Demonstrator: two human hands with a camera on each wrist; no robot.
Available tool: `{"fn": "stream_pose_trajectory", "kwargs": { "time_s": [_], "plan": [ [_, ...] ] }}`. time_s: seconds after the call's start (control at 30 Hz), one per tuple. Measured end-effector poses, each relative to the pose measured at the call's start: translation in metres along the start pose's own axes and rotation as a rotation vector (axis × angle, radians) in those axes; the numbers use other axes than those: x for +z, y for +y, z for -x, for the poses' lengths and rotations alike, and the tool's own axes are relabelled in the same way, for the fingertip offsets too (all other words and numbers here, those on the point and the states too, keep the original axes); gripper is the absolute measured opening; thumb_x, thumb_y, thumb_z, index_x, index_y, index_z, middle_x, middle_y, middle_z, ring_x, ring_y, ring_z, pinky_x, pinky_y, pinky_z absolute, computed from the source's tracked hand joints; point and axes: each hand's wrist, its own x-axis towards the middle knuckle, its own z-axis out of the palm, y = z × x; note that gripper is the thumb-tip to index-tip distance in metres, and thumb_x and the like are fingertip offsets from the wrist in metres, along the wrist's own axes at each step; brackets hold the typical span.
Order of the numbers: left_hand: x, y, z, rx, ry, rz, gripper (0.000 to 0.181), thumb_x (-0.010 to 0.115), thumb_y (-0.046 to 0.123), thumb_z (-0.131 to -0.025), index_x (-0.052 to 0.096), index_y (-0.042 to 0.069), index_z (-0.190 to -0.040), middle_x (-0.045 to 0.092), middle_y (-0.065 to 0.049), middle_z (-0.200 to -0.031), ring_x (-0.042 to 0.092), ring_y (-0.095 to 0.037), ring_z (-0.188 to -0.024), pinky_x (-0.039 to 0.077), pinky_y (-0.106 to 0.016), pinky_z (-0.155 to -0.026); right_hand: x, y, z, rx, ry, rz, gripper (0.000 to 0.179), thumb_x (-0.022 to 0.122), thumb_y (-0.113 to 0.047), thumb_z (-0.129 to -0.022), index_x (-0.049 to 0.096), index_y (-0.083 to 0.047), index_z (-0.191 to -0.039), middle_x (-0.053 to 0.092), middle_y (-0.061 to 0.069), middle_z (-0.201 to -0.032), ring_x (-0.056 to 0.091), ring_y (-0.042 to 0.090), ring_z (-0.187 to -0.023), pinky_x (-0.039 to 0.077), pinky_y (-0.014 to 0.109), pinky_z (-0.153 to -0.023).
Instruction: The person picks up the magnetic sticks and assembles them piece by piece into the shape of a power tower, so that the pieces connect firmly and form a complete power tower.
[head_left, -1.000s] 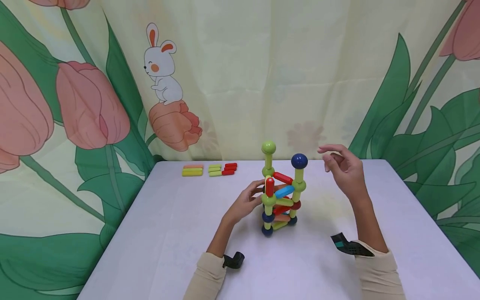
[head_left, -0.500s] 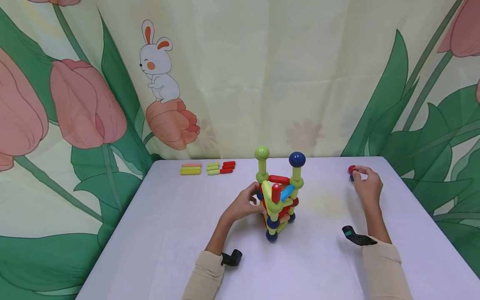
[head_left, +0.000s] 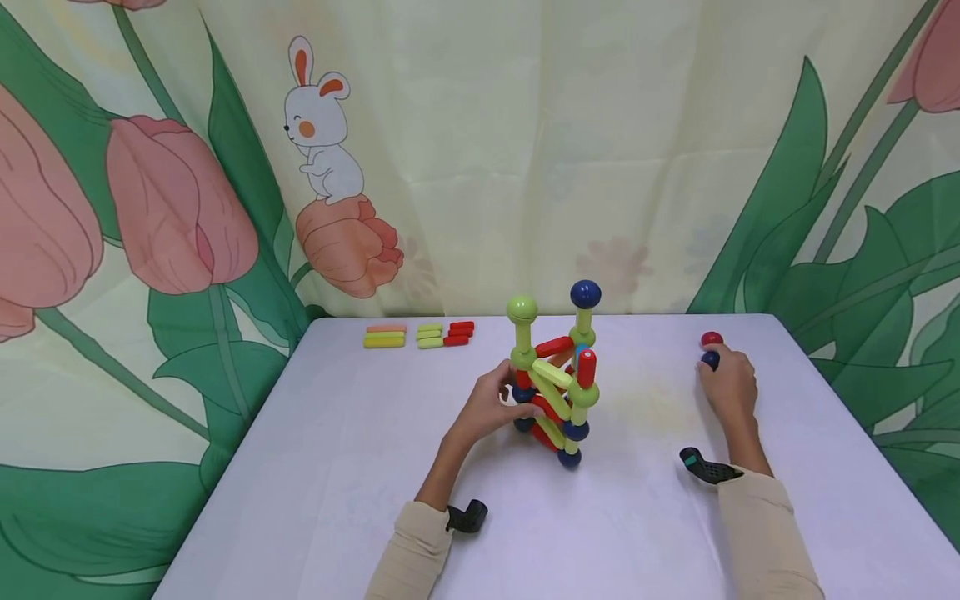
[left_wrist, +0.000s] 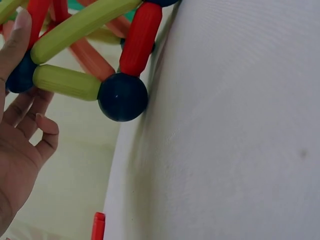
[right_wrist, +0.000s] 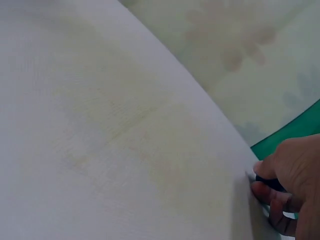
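Note:
A tower of magnetic rods and balls (head_left: pixel 552 372) stands on the table, in lime, red and dark blue. My left hand (head_left: pixel 482 406) holds its left side, thumb in front and other fingers behind. In the left wrist view, the thumb lies along a red rod above a dark blue ball (left_wrist: pixel 21 77). Lime and red rods meet another dark blue ball (left_wrist: pixel 123 97) at the tower's foot. At the table's far right, my right hand (head_left: pixel 731 388) pinches a loose dark blue ball (head_left: pixel 710 360), mostly hidden by fingers in the right wrist view. A red ball (head_left: pixel 712 338) lies just behind it.
Loose rods lie at the back left of the white table (head_left: pixel 337 467): yellow rods (head_left: pixel 384 342), lime rods (head_left: pixel 430 336) and red rods (head_left: pixel 460 332). A printed curtain (head_left: pixel 480 167) hangs behind the table's back edge.
My right hand has come down from the air beside the tower to the far right, passing from the red ball to the blue one. The tower has turned under my left hand.

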Motion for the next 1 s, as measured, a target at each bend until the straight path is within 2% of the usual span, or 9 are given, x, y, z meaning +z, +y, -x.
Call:
{"fn": "stream_pose_trajectory", "kwargs": {
  "time_s": [0.13, 0.23, 0.37, 0.47, 0.57, 0.67, 0.73, 0.83, 1.0],
  "plan": [
    [-0.002, 0.001, 0.0, 0.008, 0.005, -0.017, 0.054, 0.083, 0.033, -0.077, 0.055, 0.013, -0.119, 0.064, 0.002, -0.1, 0.053, -0.014, -0.085, 0.046, -0.022, -0.069, 0.002, -0.003, 0.006, 0.014, -0.033, -0.067, 0.054, 0.056, -0.021, -0.099, 0.039, 0.004, -0.144, 0.041, 0.037, -0.14, 0.037, 0.055, -0.131, 0.036, 0.065, -0.104],
    [-0.001, 0.002, 0.0, 0.014, 0.006, -0.027, 0.054, 0.083, 0.034, -0.077, 0.054, 0.013, -0.117, 0.063, 0.002, -0.099, 0.052, -0.014, -0.083, 0.045, -0.021, -0.066, 0.003, -0.007, 0.016, -0.007, -0.046, -0.148, 0.058, 0.057, -0.026, -0.099, 0.038, 0.003, -0.145, 0.044, 0.034, -0.141, 0.044, 0.049, -0.127, 0.041, 0.06, -0.103],
    [0.001, 0.004, 0.0, 0.014, 0.013, -0.047, 0.054, 0.083, 0.037, -0.077, 0.052, 0.014, -0.115, 0.061, 0.002, -0.098, 0.051, -0.013, -0.081, 0.044, -0.019, -0.063, 0.003, -0.02, 0.028, -0.126, -0.007, -0.206, 0.053, 0.061, -0.028, -0.097, 0.047, 0.001, -0.138, 0.054, 0.03, -0.13, 0.057, 0.041, -0.107, 0.057, 0.038, -0.082],
    [0.002, 0.005, 0.001, 0.006, 0.01, -0.047, 0.056, 0.082, 0.039, -0.078, 0.049, 0.015, -0.116, 0.061, 0.002, -0.1, 0.052, -0.012, -0.084, 0.048, -0.02, -0.065, -0.002, -0.037, 0.034, -0.244, 0.026, -0.232, 0.048, 0.064, -0.028, -0.095, 0.053, -0.001, -0.133, 0.057, 0.028, -0.125, 0.061, 0.036, -0.099, 0.049, 0.016, -0.066],
    [0.004, 0.007, 0.002, -0.009, 0.006, -0.035, 0.058, 0.081, 0.039, -0.079, 0.048, 0.016, -0.12, 0.062, 0.002, -0.105, 0.056, -0.012, -0.089, 0.052, -0.022, -0.07, -0.008, -0.059, 0.04, -0.345, 0.029, -0.33, 0.045, 0.066, -0.026, -0.094, 0.056, -0.004, -0.132, 0.058, 0.023, -0.124, 0.062, 0.022, -0.095, 0.042, 0.005, -0.066],
    [0.006, 0.008, 0.002, -0.021, 0.011, -0.03, 0.06, 0.081, 0.04, -0.079, 0.047, 0.017, -0.122, 0.063, 0.002, -0.108, 0.058, -0.012, -0.093, 0.053, -0.023, -0.076, -0.018, -0.082, 0.047, -0.416, 0.003, -0.482, 0.047, 0.067, -0.024, -0.093, 0.054, -0.005, -0.133, 0.059, 0.011, -0.121, 0.059, 0.003, -0.092, 0.046, 0.004, -0.071],
    [0.007, 0.009, 0.002, -0.025, 0.018, -0.035, 0.061, 0.08, 0.041, -0.079, 0.047, 0.017, -0.124, 0.063, 0.003, -0.109, 0.058, -0.011, -0.095, 0.053, -0.023, -0.078, -0.026, -0.097, 0.054, -0.453, -0.018, -0.602, 0.048, 0.068, -0.02, -0.092, 0.051, -0.005, -0.134, 0.061, 0.0, -0.117, 0.059, -0.003, -0.091, 0.048, 0.006, -0.076],
    [0.009, 0.01, 0.002, -0.021, 0.032, -0.049, 0.06, 0.079, 0.042, -0.08, 0.046, 0.018, -0.124, 0.064, 0.002, -0.109, 0.059, -0.011, -0.096, 0.054, -0.022, -0.079, -0.04, -0.118, 0.066, -0.52, -0.028, -0.747, 0.046, 0.068, -0.012, -0.091, 0.05, -0.005, -0.134, 0.062, -0.011, -0.112, 0.061, 0.001, -0.094, 0.05, 0.008, -0.082],
    [0.012, 0.011, 0.001, 0.005, 0.056, -0.072, 0.058, 0.079, 0.041, -0.08, 0.047, 0.015, -0.122, 0.065, 0.001, -0.107, 0.059, -0.011, -0.093, 0.054, -0.022, -0.077, -0.061, -0.148, 0.087, -0.683, -0.054, -0.931, 0.042, 0.064, 0.005, -0.089, 0.054, 0.0, -0.13, 0.066, -0.005, -0.115, 0.062, 0.01, -0.102, 0.05, 0.013, -0.089]
  ]
}}
